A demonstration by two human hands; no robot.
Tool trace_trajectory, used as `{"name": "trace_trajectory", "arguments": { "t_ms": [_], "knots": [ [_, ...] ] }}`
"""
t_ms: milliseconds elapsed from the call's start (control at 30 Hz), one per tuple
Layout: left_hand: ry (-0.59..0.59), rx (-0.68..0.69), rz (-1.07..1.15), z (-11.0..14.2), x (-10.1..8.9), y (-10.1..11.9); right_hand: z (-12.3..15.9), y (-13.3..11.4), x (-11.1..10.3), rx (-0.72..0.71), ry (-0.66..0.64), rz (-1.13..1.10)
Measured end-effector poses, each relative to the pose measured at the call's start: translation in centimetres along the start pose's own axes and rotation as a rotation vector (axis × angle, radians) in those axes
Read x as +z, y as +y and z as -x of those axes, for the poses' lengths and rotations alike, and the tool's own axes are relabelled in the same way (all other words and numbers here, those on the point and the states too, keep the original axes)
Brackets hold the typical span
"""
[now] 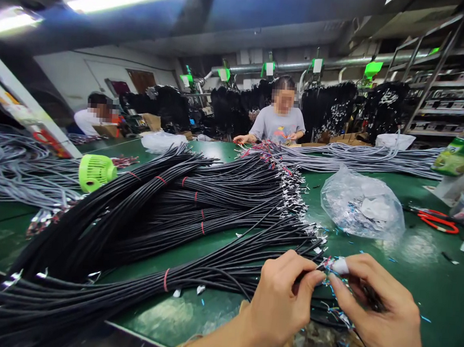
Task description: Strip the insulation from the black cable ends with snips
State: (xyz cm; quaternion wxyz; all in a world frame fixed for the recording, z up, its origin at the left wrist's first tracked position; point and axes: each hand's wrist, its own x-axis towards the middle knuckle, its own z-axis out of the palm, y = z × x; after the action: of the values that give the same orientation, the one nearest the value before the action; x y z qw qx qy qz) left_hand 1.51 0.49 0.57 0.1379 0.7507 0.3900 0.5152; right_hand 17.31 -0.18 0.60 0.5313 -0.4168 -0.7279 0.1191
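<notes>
Green and crowded, the bench (pixel 425 290) is covered from its left edge to the middle by black cables (pixel 167 211) tied in bundles, with grey cables (pixel 358 157) laid along the far edge, where a person (pixel 278 119) is seated. At the near edge, one cable end (pixel 323 265) is pinched in the closed fingers of the left hand (pixel 283 302), and a white piece (pixel 340 265) at its tip is gripped by the closed fingers of the right hand (pixel 384 319). A bag (pixel 361 205) lies just beyond, scissors (pixel 437 220) toward the right edge, a green fan (pixel 95 171) toward the left. The fine wires could probably be bent or the piece dropped among the blue scraps (pixel 425 319) if the pinch were loosened or the pull made askew.
</notes>
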Motion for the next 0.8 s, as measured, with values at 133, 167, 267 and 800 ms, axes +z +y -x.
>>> {"name": "trace_trajectory", "arguments": {
  "t_ms": [133, 167, 267, 800],
  "knots": [
    [-0.047, 0.02, 0.024, -0.1, -0.1, -0.2, 0.0, 0.8, 0.2, 0.257, -0.042, -0.167],
    [-0.064, 0.004, 0.043, -0.3, -0.2, -0.3, 0.1, 1.0, 0.3, 0.352, -0.075, -0.262],
    [-0.131, -0.081, 0.092, -0.8, -0.3, -0.7, 0.2, 1.5, 0.7, 0.598, -0.196, -0.588],
    [-0.226, -0.388, 0.303, -1.1, 0.0, -0.5, -0.8, 1.6, -0.2, 0.224, -0.039, -0.062]
  ]
}}
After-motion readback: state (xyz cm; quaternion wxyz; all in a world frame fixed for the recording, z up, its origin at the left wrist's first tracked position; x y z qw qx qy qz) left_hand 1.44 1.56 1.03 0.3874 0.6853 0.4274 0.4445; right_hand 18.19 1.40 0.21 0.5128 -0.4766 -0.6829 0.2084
